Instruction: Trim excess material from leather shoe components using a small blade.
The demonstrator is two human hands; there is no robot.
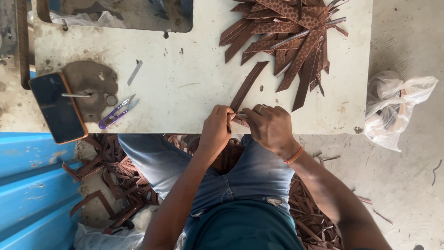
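both hands [245,127] pinching brown strap [247,88], table edge [185,125]

Brown strap [247,85]: long, narrow, flat strip lying on the white table, running diagonally from far right to near left. Near end sits at the table's near edge, pinched between both hands.

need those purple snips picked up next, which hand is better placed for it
Probably left. The left hand pinches the brown strip on the side facing the purple snips; the right hand would have to cross over it.
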